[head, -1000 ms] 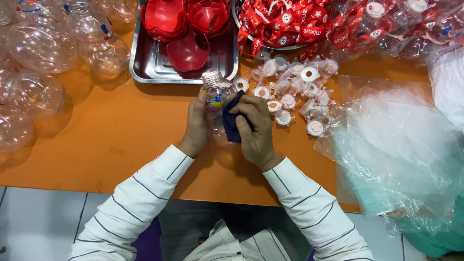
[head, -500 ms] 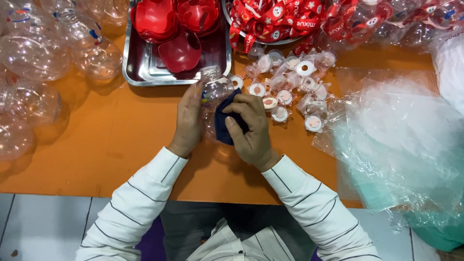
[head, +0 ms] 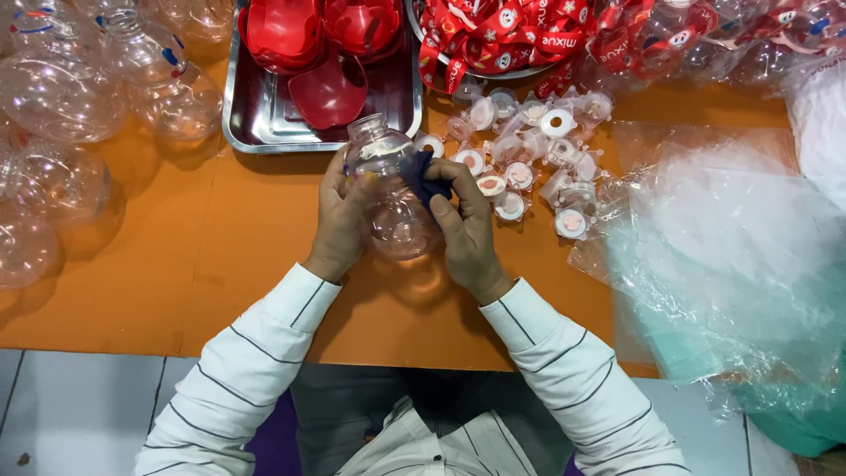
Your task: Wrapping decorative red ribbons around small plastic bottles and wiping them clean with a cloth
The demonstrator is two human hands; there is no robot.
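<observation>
Over the orange table (head: pixel 220 256), the left hand (head: pixel 339 216) wraps its fingers around the left side of a clear round plastic bottle (head: pixel 392 189), grasping it with the open neck pointing away from the person and the rounded base toward them. The right hand (head: pixel 463 225) is clenched on a dark blue cloth (head: pixel 423 181) and presses it against the right side of the bottle, near its shoulder, so the bottle sits between the two hands, held just above the table's middle. Beyond the bottle's neck lies a metal tray (head: pixel 264 123) carrying red plastic pieces (head: pixel 330 88). To the right of the tray, a cluster of small clear caps with white and red centres (head: pixel 529 154) is spread on the table, just beside the right hand. Behind them is a heap of red printed ribbons (head: pixel 502 35). More empty clear bottles (head: pixel 79 97) crowd the left end of the table, and crumpled clear plastic bags (head: pixel 723 256) cover the right end. White striped sleeves (head: pixel 256 370) cover both forearms
</observation>
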